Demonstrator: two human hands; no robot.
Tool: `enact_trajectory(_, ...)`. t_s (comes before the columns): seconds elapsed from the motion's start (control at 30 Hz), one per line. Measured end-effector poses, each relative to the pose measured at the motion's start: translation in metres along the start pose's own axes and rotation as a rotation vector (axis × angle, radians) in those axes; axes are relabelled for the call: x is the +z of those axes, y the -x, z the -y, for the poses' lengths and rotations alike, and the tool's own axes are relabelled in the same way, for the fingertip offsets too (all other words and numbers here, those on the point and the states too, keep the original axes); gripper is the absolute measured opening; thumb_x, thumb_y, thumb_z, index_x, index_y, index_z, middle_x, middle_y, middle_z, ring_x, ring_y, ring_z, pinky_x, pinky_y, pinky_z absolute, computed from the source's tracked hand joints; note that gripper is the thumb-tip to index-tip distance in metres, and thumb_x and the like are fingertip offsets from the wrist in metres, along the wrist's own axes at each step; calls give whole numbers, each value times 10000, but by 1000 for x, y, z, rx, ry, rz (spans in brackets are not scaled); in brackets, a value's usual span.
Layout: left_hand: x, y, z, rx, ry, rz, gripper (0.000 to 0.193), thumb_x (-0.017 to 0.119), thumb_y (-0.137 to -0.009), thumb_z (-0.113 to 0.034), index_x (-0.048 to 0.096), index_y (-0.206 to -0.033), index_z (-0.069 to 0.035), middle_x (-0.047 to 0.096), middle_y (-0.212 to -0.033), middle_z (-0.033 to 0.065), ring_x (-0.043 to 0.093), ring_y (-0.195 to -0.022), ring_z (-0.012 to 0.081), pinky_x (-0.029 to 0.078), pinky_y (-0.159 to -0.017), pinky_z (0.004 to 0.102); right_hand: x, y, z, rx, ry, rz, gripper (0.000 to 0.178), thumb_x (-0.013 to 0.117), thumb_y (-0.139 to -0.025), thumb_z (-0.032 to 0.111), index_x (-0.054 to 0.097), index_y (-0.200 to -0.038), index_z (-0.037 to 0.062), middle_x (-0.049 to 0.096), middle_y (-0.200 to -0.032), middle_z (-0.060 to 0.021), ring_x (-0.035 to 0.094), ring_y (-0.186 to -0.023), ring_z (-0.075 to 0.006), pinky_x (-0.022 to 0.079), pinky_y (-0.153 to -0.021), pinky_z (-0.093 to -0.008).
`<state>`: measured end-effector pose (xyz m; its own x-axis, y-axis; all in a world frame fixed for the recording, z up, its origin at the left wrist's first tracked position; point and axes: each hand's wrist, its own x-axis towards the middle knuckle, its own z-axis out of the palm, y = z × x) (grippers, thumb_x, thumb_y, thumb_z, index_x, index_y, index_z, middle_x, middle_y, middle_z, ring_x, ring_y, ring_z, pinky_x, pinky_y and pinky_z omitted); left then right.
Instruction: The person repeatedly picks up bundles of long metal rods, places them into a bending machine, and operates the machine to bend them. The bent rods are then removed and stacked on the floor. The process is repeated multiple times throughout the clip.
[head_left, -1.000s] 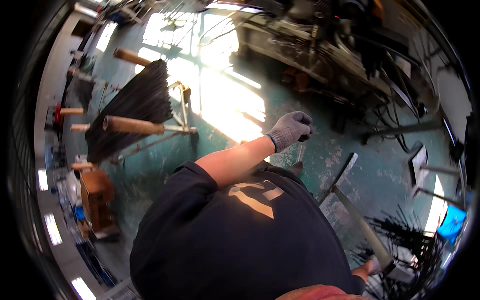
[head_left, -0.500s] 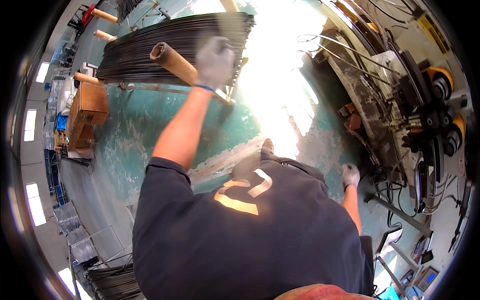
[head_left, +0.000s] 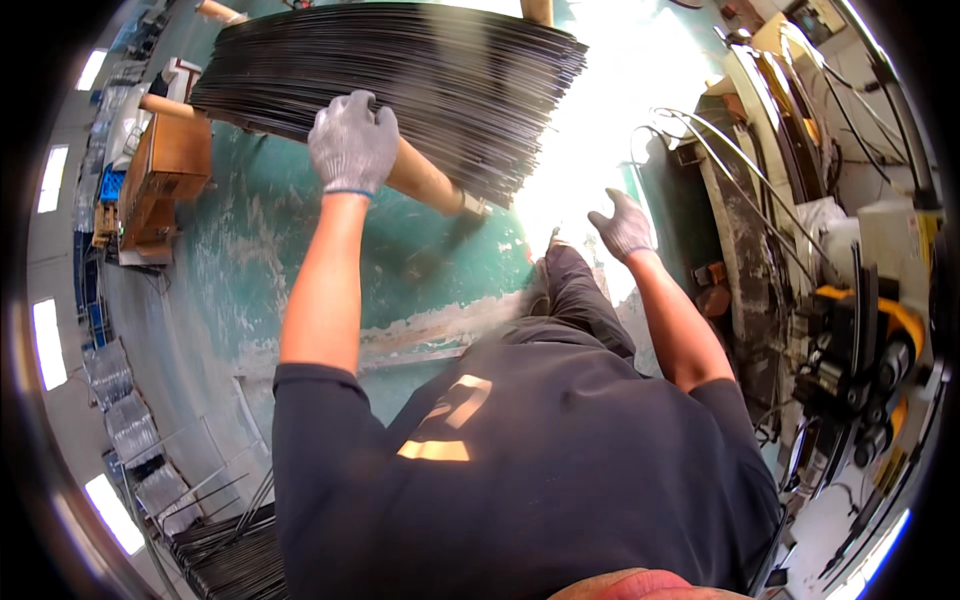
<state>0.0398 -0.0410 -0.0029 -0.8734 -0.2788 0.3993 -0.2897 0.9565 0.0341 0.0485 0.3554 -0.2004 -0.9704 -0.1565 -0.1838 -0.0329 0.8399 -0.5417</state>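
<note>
A broad bundle of thin black rods (head_left: 400, 75) lies on a stand at the far side. Along its near edge a brown cardboard tube (head_left: 424, 180) stands up as a post, its upper end covered by my gloved left hand (head_left: 355, 145). The fingers of that hand are curled over the tube's top. My gloved right hand (head_left: 624, 226) reaches forward over the floor to the right of the bundle. It is empty, with thumb and fingers apart.
Machinery with cables and orange-black parts (head_left: 880, 345) lines the right side. On the left stands a brown wooden cabinet (head_left: 165, 180). More black rods (head_left: 230, 555) lie at the lower left, near silvery wire coils (head_left: 130, 430). Bright glare covers part of the floor ahead.
My left hand has come back from over the rods to the cardboard tube's top. The right hand has swung forward from low beside me. My view has moved closer to the rods.
</note>
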Motion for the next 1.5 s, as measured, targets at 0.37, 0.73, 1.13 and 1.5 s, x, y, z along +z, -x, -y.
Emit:
enact_trajectory(0.37,11,-25,-2,66,191,-146,215,705,-771,-59,696,-986,-73,722,-1009,111,678,-984,350,532,-880,464,108,-310,125,-322,254,-38,805,861,-751,400,491,-1360,26,556,-1343,-193,532,-1261,-373,463,-1056,-468)
enact_trajectory(0.73,11,-43,-9,-38,167,-52,309,677,-746,-5,656,-1052,-41,727,-1088,95,646,-994,348,518,-923,462,139,-366,136,-340,376,345,350,719,-919,390,678,-1070,77,712,-1095,-180,685,-1068,-377,554,-902,-496)
enact_trajectory(1.13,3,-37,-14,-64,133,-66,317,699,-760,7,664,-1071,-38,701,-1100,128,654,-1053,377,517,-957,484,82,-387,161,-168,-123,863,404,811,-896,278,741,-1128,-45,768,-957,-140,715,-806,-219,562,-786,-387)
enact_trajectory(1.5,41,-14,-124,54,771,-35,222,694,-758,44,668,-963,-37,688,-966,99,672,-977,337,546,-910,443,54,-344,164,-81,-454,997,294,732,-977,257,676,-953,-31,696,-744,-124,674,-580,-208,540,-488,-341)
